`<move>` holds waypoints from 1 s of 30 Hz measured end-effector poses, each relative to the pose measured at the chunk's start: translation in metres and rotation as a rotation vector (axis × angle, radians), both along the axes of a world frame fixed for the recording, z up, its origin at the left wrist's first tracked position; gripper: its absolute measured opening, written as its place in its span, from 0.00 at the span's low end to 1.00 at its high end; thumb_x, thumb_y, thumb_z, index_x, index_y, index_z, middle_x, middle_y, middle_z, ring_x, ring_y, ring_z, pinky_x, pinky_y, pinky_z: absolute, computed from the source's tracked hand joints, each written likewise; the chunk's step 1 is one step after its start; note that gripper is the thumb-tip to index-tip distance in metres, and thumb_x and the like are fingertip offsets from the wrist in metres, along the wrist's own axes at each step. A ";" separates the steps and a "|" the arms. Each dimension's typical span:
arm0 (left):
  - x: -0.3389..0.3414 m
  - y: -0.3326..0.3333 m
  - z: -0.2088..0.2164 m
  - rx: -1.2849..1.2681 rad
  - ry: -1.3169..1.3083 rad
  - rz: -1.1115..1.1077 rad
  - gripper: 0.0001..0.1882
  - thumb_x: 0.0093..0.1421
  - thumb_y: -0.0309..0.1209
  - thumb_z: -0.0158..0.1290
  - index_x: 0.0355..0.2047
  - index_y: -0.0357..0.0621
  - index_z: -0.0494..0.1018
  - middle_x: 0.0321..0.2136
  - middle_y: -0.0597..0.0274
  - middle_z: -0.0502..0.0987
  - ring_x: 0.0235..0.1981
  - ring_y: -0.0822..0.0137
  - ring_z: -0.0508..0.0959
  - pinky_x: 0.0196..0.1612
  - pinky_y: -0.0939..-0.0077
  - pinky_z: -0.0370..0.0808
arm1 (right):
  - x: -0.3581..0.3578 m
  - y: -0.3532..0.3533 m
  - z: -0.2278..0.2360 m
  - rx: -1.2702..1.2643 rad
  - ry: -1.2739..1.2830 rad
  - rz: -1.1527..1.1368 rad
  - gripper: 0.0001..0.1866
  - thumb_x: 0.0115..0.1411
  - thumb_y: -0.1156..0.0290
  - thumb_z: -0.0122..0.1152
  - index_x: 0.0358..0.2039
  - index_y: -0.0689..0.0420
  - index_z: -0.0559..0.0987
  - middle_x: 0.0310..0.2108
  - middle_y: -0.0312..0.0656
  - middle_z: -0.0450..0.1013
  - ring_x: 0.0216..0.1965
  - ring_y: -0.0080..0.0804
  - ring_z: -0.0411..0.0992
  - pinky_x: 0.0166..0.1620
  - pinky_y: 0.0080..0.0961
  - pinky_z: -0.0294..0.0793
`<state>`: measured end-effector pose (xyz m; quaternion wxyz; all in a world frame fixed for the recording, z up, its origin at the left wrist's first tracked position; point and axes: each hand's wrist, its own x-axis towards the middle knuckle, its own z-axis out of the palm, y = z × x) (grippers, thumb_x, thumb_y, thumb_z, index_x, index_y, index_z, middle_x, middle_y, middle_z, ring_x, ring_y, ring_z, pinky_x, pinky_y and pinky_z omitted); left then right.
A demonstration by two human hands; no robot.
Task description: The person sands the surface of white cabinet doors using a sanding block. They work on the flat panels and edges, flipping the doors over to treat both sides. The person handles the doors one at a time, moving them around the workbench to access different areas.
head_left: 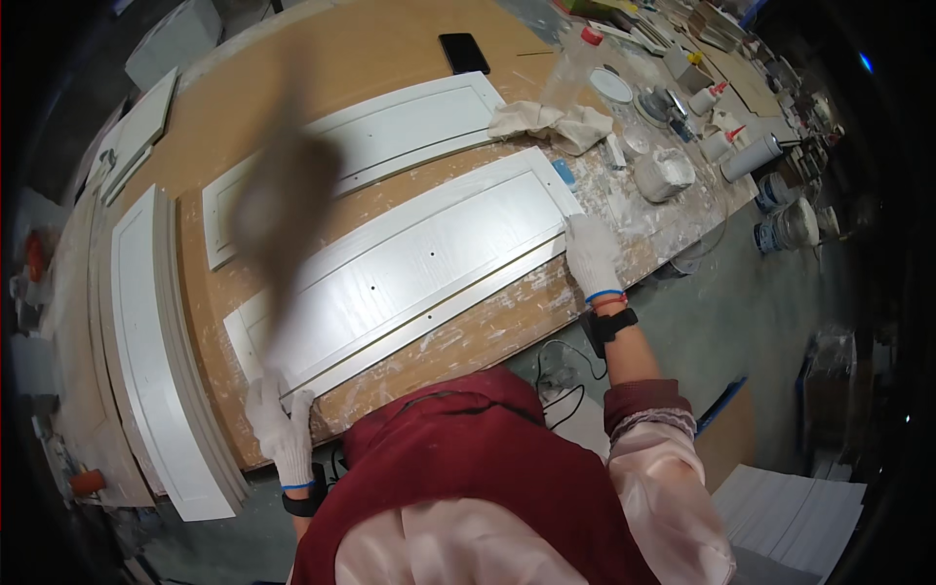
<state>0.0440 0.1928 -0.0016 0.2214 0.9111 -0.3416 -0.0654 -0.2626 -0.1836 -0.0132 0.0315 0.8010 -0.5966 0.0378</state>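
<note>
Plainly, the near panel (419, 268) is flanked by two gloved hands, its long axis laid from near left to far right across the table (390, 63). Its near-left corner is met by the left hand (281, 429), its right end by the right hand (593, 255); the panel's length is thus set to the far right of the left grip and to the near left of the right one. Neither hand can be called nearer, since both ends are reached. At the left, thumb and fingers are parted at the corner, but whether the panel is pinched cannot be told; the right fingers are partly hidden, so that grip cannot be told either. Along the near edge one white strip (439, 312) is shown. Also counted are one far panel (409, 122), one left stack (161, 341), one phone (463, 54), one cloth (551, 127), one jar (665, 175) and two red-tipped bottles (704, 100); part of the view is covered by one brown blur (283, 195).
</note>
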 end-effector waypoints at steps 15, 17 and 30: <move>-0.013 0.008 0.003 -0.216 -0.100 -0.072 0.25 0.46 0.24 0.62 0.47 0.42 0.74 0.47 0.49 0.73 0.49 0.47 0.71 0.53 0.58 0.68 | 0.075 0.078 0.005 0.102 -0.308 0.267 0.15 0.64 0.62 0.49 0.44 0.52 0.80 0.40 0.49 0.77 0.45 0.48 0.75 0.48 0.43 0.74; -0.006 0.023 -0.008 -0.157 -0.142 -0.020 0.28 0.46 0.25 0.63 0.51 0.44 0.73 0.49 0.49 0.72 0.51 0.47 0.70 0.54 0.58 0.68 | 0.035 0.030 -0.001 0.074 -0.153 0.094 0.14 0.63 0.61 0.50 0.43 0.51 0.80 0.38 0.49 0.77 0.40 0.49 0.76 0.42 0.44 0.75; 0.015 0.037 -0.025 -0.072 -0.178 -0.096 0.36 0.45 0.24 0.63 0.58 0.42 0.68 0.51 0.48 0.70 0.52 0.49 0.69 0.57 0.60 0.67 | 0.039 0.074 -0.011 -0.005 -0.358 0.294 0.14 0.62 0.63 0.50 0.40 0.52 0.81 0.35 0.48 0.77 0.41 0.49 0.75 0.45 0.45 0.73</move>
